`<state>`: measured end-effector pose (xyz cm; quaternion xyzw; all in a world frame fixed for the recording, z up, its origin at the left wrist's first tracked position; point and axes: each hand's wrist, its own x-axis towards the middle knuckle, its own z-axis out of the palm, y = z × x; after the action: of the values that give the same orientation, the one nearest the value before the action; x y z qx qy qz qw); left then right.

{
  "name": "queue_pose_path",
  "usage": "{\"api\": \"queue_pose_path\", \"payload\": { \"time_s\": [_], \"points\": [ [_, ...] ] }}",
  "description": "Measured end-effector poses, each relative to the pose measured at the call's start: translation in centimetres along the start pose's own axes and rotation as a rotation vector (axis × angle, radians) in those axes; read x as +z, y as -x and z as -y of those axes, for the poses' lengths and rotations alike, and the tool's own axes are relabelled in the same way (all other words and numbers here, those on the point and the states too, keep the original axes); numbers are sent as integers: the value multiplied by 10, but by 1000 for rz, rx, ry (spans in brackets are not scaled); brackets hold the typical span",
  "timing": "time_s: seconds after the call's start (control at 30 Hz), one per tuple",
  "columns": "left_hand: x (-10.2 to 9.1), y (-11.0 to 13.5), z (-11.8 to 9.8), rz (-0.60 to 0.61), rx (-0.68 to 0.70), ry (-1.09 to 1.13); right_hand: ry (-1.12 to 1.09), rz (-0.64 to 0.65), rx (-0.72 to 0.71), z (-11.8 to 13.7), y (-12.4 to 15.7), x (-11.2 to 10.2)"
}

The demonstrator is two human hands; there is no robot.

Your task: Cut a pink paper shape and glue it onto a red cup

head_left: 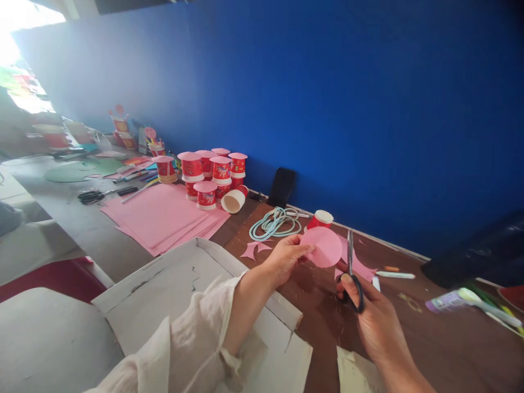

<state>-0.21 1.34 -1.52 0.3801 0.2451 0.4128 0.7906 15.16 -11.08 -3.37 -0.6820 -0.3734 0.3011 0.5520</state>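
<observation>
My left hand (286,256) pinches a round pink paper disc (323,246) by its left edge, holding it above the brown table (450,344). My right hand (374,314) grips black-handled scissors (351,273), blades pointing up and closed, just right of the disc. Pink paper offcuts (254,249) lie on the table on both sides of the disc. A red paper cup (320,219) stands right behind the disc.
Pink paper sheets (164,215) lie left, with stacked red cups capped in pink (213,174) behind them. A coiled pale cable (276,222), a dark phone (281,186), markers (395,274), another pair of scissors (102,194) and an open white cardboard box (196,295) surround me.
</observation>
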Motion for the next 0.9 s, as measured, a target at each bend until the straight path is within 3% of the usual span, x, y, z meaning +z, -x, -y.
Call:
{"api": "queue_pose_path", "payload": {
  "time_s": [0.37,0.5,0.63,0.77,0.83,0.9],
  "points": [
    [2,4,-6,15,-18,53,-91,41,-15,1,0,1],
    [4,7,-10,-5,-38,61,-60,60,-7,1,2,3],
    [4,8,-11,53,-44,57,-2,25,-25,5,3,6],
    [4,7,-10,70,-81,17,251,-182,-69,22,-2,-9],
    [4,7,-9,67,-83,-10,532,-306,-98,29,-10,-30],
    [4,7,-7,73,-74,-28,837,-400,-3,29,-20,-57]
  ]
}}
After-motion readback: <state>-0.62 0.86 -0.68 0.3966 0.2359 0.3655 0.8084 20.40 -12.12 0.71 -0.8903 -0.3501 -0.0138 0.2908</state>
